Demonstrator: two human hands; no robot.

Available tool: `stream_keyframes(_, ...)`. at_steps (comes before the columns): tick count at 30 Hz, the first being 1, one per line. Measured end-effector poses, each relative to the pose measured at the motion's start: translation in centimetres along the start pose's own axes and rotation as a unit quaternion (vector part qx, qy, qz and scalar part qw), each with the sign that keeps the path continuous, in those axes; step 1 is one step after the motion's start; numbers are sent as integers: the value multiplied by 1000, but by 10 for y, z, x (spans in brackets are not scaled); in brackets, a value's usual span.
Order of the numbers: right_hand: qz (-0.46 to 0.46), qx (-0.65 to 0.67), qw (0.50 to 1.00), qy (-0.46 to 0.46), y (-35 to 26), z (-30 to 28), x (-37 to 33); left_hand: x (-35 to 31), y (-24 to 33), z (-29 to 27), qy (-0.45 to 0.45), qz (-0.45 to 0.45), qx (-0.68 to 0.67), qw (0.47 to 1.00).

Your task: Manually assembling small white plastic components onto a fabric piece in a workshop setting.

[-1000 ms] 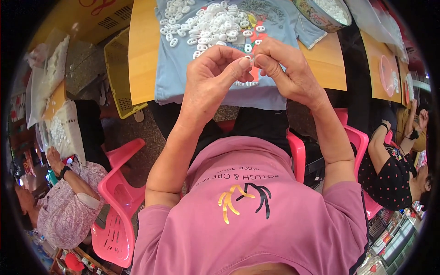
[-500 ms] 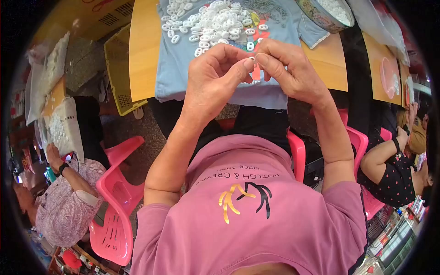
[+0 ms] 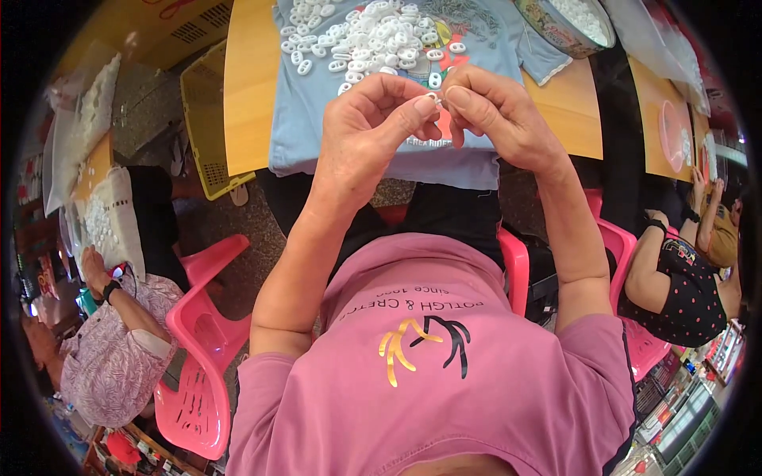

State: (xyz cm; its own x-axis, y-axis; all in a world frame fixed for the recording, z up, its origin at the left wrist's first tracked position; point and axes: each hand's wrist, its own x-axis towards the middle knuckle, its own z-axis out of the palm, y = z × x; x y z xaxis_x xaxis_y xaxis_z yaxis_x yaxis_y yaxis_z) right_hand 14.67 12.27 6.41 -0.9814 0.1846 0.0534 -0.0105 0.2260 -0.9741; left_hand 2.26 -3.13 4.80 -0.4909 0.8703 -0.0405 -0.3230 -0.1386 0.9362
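Observation:
My left hand [image 3: 369,127] is raised over the near part of a light blue shirt, thumb and forefinger pinching a small white plastic piece [image 3: 432,97]. Close by on its right, my right hand [image 3: 500,119] has its thumb and forefinger pressed together by that piece; whatever they hold is too small to make out. Beyond my hands, a heap of white oval two-holed plastic pieces [image 3: 385,40] lies on the blue shirt [image 3: 305,119]. Several of these pieces lie loose by my fingers. A pile of thin grey pieces [image 3: 472,20] sits to the heap's right.
The shirt covers a wooden table [image 3: 248,103]. A round tin [image 3: 567,28] of white pieces stands at the far right. A yellow crate [image 3: 202,119] is left of the table. Pink chairs [image 3: 202,349] and seated people flank me on both sides.
My fingertips have drawn slightly apart, and more of the white piece shows between them. My right hand has turned a little, its fingers now pointing lower. At the right, a seated person's arm has shifted.

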Motion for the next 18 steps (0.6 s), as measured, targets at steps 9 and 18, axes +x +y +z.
stream_keyframes(9, -6, -15, 1000, 0, 3, 0, 1, 1, 3, 1, -1, -8, 9, 1000)
stream_keyframes(18, 4, -31, 999, 3, 6, 1, 3, 1, 0, 0, 9, -6, 23, 1000)
